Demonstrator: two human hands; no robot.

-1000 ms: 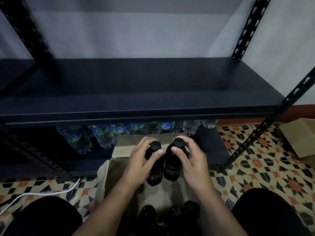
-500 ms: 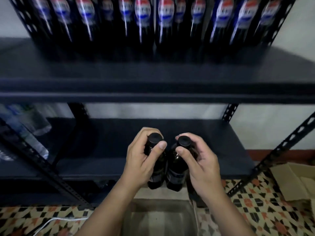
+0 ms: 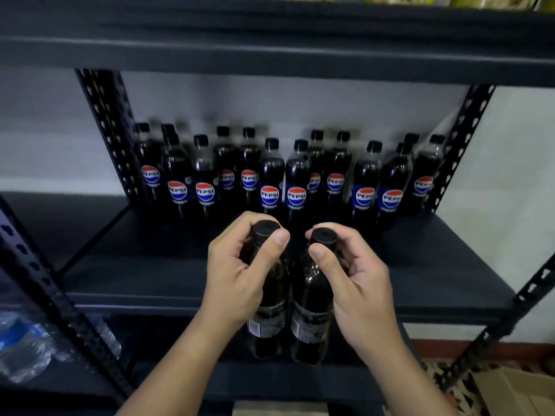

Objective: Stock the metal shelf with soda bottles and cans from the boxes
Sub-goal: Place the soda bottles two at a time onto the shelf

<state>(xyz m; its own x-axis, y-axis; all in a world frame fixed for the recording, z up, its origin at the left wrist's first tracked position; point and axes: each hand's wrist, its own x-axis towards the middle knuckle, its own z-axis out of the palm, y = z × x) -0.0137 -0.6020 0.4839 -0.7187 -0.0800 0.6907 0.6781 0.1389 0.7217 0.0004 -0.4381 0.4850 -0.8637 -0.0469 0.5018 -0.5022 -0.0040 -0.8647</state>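
Observation:
My left hand grips one dark soda bottle by its neck, thumb beside the black cap. Right beside it, my right hand grips a second dark soda bottle the same way. Both bottles hang upright and side by side in front of the black metal shelf, level with its front edge. At the back of that shelf stand several Pepsi bottles in two rows, labels facing me. The front half of the shelf board is bare.
Perforated black uprights frame the shelf left and right. Water bottles lie on a neighbouring lower shelf at the left. A cardboard box sits on the patterned floor at lower right. Another shelf board hangs close above.
Both hands have lifted the two bottles up from the box to the level of the shelf that holds the Pepsi bottles. The view has tilted upward with them.

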